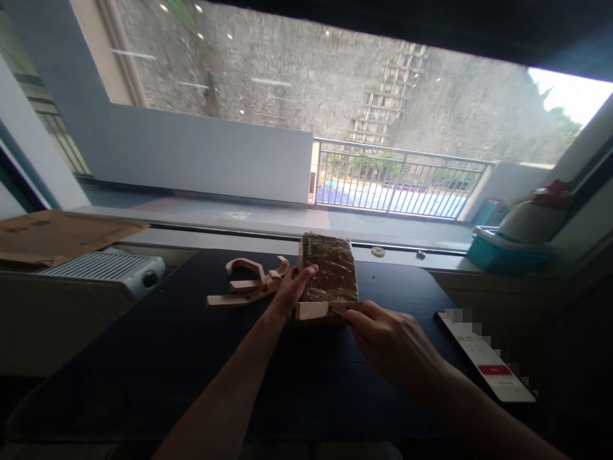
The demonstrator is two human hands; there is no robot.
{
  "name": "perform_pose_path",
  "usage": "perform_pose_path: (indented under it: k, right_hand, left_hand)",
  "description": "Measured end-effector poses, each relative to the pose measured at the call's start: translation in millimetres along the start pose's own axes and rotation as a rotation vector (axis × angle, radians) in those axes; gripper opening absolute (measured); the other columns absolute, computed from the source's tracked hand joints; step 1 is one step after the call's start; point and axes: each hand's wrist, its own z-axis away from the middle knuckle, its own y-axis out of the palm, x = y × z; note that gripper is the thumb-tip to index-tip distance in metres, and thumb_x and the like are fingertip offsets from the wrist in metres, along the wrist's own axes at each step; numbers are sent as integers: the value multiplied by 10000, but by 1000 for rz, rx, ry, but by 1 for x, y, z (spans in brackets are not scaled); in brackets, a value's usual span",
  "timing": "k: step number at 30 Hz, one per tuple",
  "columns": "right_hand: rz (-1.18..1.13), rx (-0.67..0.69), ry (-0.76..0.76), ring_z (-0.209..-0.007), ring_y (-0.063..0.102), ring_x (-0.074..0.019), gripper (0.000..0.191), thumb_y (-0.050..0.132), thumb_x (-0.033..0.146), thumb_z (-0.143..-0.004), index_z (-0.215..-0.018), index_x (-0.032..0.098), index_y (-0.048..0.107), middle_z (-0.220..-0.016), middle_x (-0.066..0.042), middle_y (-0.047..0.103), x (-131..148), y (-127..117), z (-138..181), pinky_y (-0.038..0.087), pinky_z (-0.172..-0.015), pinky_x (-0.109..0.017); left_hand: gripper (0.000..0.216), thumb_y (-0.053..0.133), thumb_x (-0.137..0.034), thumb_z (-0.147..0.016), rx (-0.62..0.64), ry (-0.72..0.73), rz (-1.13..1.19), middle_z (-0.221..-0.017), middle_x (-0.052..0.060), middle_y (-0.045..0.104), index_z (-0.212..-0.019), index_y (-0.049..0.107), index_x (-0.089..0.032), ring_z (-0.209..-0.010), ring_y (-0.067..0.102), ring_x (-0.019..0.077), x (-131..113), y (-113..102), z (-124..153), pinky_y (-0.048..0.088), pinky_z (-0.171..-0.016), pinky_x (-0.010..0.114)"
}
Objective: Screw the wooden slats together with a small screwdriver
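Note:
A brown box wrapped in shiny clear tape (330, 268) sits near the table's far edge. My left hand (292, 291) is closed on its left side, thumb over the top face. Along the near side of the box lies a pale wooden bar (312, 311). My right hand (383, 329) is closed at the bar's right part, fingers pinching a thin dark rod-like tool (338, 312) whose tip meets the wood. Most of that tool is hidden in the fingers, so its kind does not show. Left of my left hand lie joined wooden pieces (253, 291), some curved, resembling hooks.
The dark table (191, 377) has rounded corners. A phone-like device with a lit screen (493, 364) lies at right. On the sill are a tape roll (378, 252), a small dark item (420, 255) and a teal basket (507, 255). A brown envelope (71, 233) rests atop a heater (105, 271).

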Motion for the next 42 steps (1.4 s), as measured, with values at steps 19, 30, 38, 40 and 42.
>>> perform_pose_path:
  k: [19, 30, 38, 40, 42]
  right_hand:
    - [440, 95, -64, -649, 594, -168, 234, 430, 2, -827, -917, 119, 612, -861, -91, 594, -3, 8, 0, 461, -482, -259]
    - [454, 112, -92, -637, 594, -159, 219, 436, 4, -824, -895, 125, 604, -824, -83, 598, -17, 21, 3, 429, -492, -245]
    - [-318, -128, 383, -766, 643, -171, 222, 504, 179, -845, -992, 182, 670, -911, -55, 683, -26, 52, 10, 472, -666, -264]
    - [-576, -154, 520, -788, 650, -175, 221, 529, 257, -836, -974, 178, 682, -884, -48, 702, -31, 60, 12, 482, -696, -262]
    - [-628, -138, 561, -796, 653, -187, 240, 526, 288, -835, -977, 174, 683, -871, -51, 707, -33, 59, 13, 486, -695, -271]
  left_hand:
    - [572, 828, -262, -542, 66, 94, -82, -835, 21, 657, -1005, 508, -163, -771, 645, 188, 24, 23, 15, 526, -664, 288]
    - [522, 815, -318, -543, -77, 190, -132, -861, 26, 661, -963, 541, -173, -774, 642, 179, 39, 23, 9, 514, -654, 275]
    - [508, 797, -334, -568, -51, 224, -153, -898, 31, 655, -970, 529, -176, -814, 639, 181, 43, 20, 8, 522, -702, 295]
    - [513, 802, -328, -561, -42, 231, -160, -897, 25, 652, -967, 525, -181, -822, 635, 180, 43, 21, 10, 519, -713, 296]
    - [516, 805, -323, -557, -36, 234, -168, -891, 21, 647, -965, 523, -182, -827, 632, 183, 42, 21, 12, 516, -722, 302]
